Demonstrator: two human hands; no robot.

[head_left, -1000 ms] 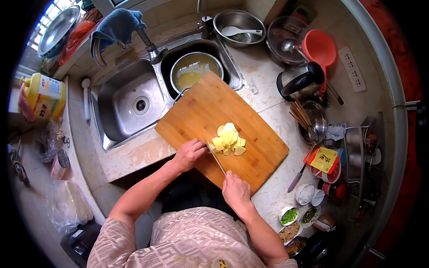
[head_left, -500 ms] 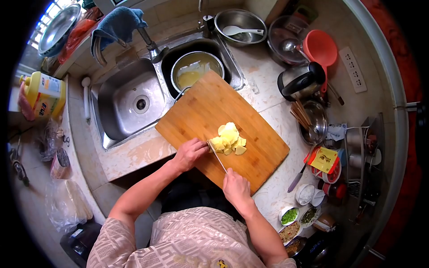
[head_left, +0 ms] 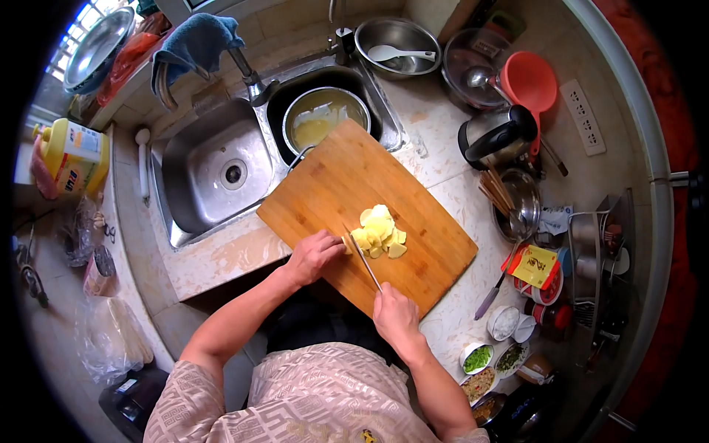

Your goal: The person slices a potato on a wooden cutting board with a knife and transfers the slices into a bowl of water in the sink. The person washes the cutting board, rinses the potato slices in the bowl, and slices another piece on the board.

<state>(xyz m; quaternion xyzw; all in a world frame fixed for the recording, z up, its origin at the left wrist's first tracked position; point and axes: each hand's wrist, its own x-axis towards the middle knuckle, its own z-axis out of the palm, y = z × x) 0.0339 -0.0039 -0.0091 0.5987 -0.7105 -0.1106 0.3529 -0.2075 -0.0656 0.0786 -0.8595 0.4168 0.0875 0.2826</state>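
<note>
The sink [head_left: 201,151] holds a metal bowl [head_left: 325,94] of yellowish liquid [head_left: 313,133], a steel basin [head_left: 408,37] a white spoon [head_left: 402,53], a small dish [head_left: 466,356] chopped greens [head_left: 478,359]. On the cutting board [head_left: 354,173], yellow slices [head_left: 379,232] lie ahead of the right hand [head_left: 396,311], which grips a knife [head_left: 365,261], and beside the left hand [head_left: 317,255], closed on a mostly hidden piece [head_left: 346,244].

Window [head_left: 72,35]: blown-out white, far ahead and left of the left hand [head_left: 317,255].
Sink [head_left: 196,166]: bright, glare on steel, ahead-left of that hand.
Slices [head_left: 379,226]: near overexposure, right of that hand.
Counter edge [head_left: 225,258]: deep shadow beneath, left of that hand.
Focus: right hand [head_left: 395,317] and knife [head_left: 362,258] reasonably sharp.
Lens: fisheye bowing; black corners, farthest from both hands.
</note>
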